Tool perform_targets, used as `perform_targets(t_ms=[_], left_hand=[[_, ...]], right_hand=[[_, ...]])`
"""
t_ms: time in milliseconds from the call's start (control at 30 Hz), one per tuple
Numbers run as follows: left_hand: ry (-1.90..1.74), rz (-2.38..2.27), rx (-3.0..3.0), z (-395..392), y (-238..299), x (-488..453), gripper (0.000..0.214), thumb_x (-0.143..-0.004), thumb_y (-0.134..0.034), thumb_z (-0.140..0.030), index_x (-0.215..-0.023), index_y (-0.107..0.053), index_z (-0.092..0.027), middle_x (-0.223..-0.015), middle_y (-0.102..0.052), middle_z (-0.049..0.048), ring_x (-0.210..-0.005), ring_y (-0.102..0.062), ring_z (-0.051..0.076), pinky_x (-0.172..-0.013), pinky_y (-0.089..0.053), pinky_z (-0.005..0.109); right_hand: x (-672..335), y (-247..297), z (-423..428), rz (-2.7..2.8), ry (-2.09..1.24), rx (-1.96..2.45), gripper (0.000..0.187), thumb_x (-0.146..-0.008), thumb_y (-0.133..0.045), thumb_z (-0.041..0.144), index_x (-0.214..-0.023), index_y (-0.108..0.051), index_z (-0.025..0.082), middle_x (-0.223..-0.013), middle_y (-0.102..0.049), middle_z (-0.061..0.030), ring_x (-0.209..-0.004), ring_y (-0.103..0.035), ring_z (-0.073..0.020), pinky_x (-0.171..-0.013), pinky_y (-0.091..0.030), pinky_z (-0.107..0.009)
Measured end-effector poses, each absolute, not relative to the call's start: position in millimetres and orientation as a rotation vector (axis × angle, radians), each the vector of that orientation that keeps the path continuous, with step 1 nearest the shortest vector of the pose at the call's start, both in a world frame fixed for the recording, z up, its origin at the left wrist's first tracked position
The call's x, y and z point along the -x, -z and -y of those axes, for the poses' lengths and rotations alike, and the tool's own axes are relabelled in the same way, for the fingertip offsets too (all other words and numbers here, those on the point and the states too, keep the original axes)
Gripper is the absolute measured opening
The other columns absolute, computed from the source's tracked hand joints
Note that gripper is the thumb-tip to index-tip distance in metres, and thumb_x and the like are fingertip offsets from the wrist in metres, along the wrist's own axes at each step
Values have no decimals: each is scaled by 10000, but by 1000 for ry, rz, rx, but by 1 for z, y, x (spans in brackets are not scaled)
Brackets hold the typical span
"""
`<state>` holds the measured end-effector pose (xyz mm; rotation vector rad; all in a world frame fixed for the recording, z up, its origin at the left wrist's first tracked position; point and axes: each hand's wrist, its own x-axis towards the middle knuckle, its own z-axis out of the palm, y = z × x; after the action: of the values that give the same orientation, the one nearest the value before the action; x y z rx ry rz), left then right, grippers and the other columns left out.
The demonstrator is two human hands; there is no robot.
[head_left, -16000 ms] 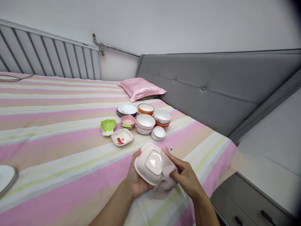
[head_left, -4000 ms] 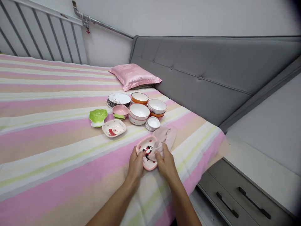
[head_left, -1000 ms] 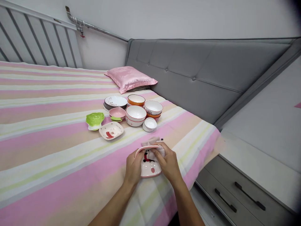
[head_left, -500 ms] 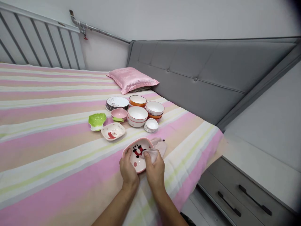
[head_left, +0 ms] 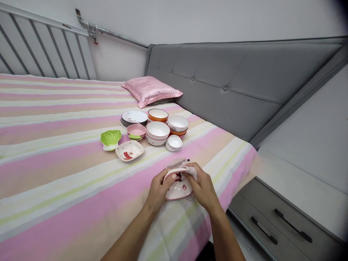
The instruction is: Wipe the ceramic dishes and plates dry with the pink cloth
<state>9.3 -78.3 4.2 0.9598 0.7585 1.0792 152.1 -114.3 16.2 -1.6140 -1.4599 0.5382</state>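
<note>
A pink-rimmed white bowl (head_left: 178,190) with a red and black print is held up over the bed's near edge, tilted. My left hand (head_left: 160,186) grips its left side, thumb on the inside. At the right rim, my right hand (head_left: 202,185) pinches a pale pink cloth (head_left: 192,171) against the bowl; part of the cloth hangs behind it. Beyond my hands lie a cream bowl with a red print (head_left: 130,151), a green shaped dish (head_left: 111,139) and a pink bowl (head_left: 136,129). A stack of small white dishes (head_left: 174,142) is closest to the held bowl.
Stacked plates (head_left: 134,117), white bowls (head_left: 157,131), an orange bowl (head_left: 158,115) and more bowls (head_left: 178,123) stand grouped on the striped bedspread (head_left: 81,188). Behind them are a pink pillow (head_left: 152,90) and a grey headboard (head_left: 217,72). A nightstand (head_left: 296,195) stands at right.
The bowl has moved right and tipped up, so less of its inside shows. My right hand and the cloth have shifted from the bowl's inside to its right rim.
</note>
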Motion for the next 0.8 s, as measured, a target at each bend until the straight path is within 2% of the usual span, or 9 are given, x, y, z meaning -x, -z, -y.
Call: perform_targets(t_ms=[133, 333, 433, 533, 633, 700, 800], left_hand=[[-1033, -777, -1140, 74, 3, -8, 150, -724, -624, -254, -818, -714, -181, -754, -654, 29, -781, -568, 188, -726, -414, 259], [-1054, -845, -1205, 72, 12, -8, 160, -746, -567, -243, -779, -719, -207, -731, -651, 12, -751, -549, 174, -681, -396, 244], [-1063, -855, -1212, 72, 12, -7, 163, -727, -572, -236, -765, -728, -214, -745, -658, 15, -777, -558, 183, -697, -398, 247], [-1060, -861, -1209, 72, 11, -7, 184, -728, -559, -233, -779, -735, -224, -756, -661, 17, -800, -564, 189, -720, -401, 252], [-1048, -868, -1202, 72, 11, -7, 201, -727, -548, -212, -798, -736, -225, -750, -656, 11, -792, -555, 181, -717, -396, 246], [-1033, -870, -1191, 72, 11, -7, 202, -725, -537, -201, -780, -732, -212, -723, -650, 10, -756, -548, 176, -695, -395, 248], [-1018, -871, -1155, 73, 11, -8, 194, -721, -528, -196, -746, -721, -191, -724, -653, 15, -753, -549, 178, -696, -399, 254]], right_hand=[[-144, -22, 119, 1596, -508, 1710, 218, -817, -437, 175, -983, -543, 267, -696, -636, 37, -610, -590, -163, -615, -412, -250], [-138, -25, 119, 1584, -620, 1597, 217, -793, -540, 265, -1009, -566, 268, -879, -661, 28, -665, -608, -148, -614, -454, -244], [-139, -27, 119, 1570, -652, 1498, 394, -756, -601, 272, -1146, -544, 278, -1042, -641, 6, -874, -618, -173, -752, -479, -267], [-140, -28, 119, 1577, -613, 1434, 555, -746, -620, 261, -1276, -456, 276, -1219, -564, -24, -1110, -523, -208, -922, -425, -321], [-140, -26, 117, 1581, -639, 1400, 483, -802, -547, 258, -1276, -456, 276, -1238, -546, -36, -1086, -539, -209, -826, -488, -306], [-139, -24, 116, 1588, -672, 1397, 405, -827, -493, 230, -1230, -496, 276, -1173, -583, -34, -1012, -579, -198, -708, -519, -267], [-139, -22, 114, 1614, -649, 1407, 292, -830, -458, 184, -1090, -576, 250, -1005, -639, -21, -884, -617, -174, -651, -512, -240]])
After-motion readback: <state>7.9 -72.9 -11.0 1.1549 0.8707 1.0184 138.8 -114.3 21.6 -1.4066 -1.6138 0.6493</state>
